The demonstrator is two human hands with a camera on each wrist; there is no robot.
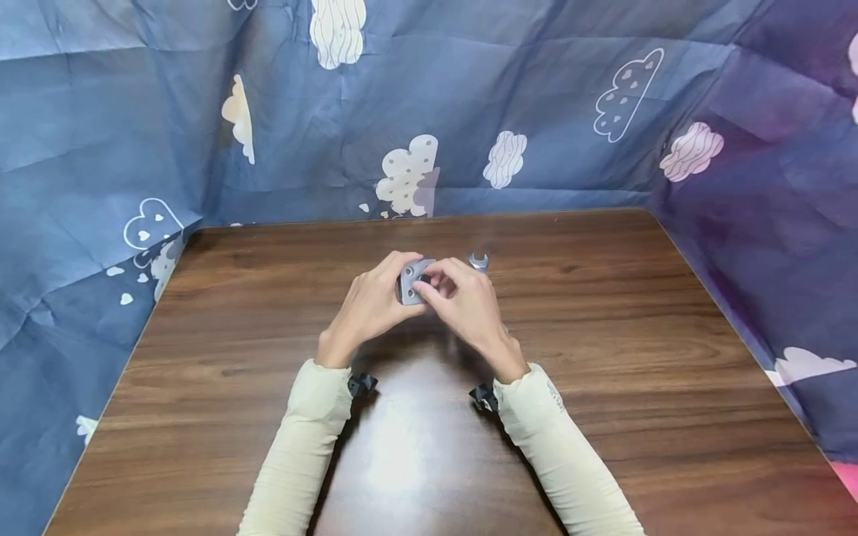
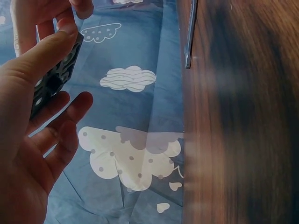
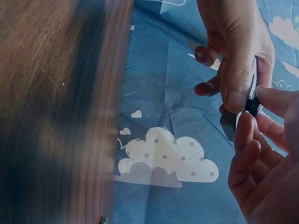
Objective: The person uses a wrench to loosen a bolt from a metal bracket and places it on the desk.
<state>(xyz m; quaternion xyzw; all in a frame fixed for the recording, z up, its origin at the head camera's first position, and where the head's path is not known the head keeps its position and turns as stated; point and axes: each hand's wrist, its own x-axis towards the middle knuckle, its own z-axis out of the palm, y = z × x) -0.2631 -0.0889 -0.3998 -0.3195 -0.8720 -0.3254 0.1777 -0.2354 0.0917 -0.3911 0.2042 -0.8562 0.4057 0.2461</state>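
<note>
A grey plate with round holes (image 1: 408, 289) is held up over the table. My left hand (image 1: 367, 304) grips it by its edges, thumb on one side and fingers on the other. With thumb and fingertips, my right hand (image 1: 471, 304) pinches a small dark piece (image 3: 253, 106) against the plate's face. The fingers hide most of that piece, and its exact kind cannot be made out. In the left wrist view the holed face of the plate (image 2: 56, 78) shows dark between thumb and fingers.
A metal open-end wrench (image 1: 479, 261) lies on the wooden table (image 1: 603, 320) just beyond my right hand, which covers part of it. Blue cloth with cloud prints (image 1: 456, 89) hangs behind the table and at both sides.
</note>
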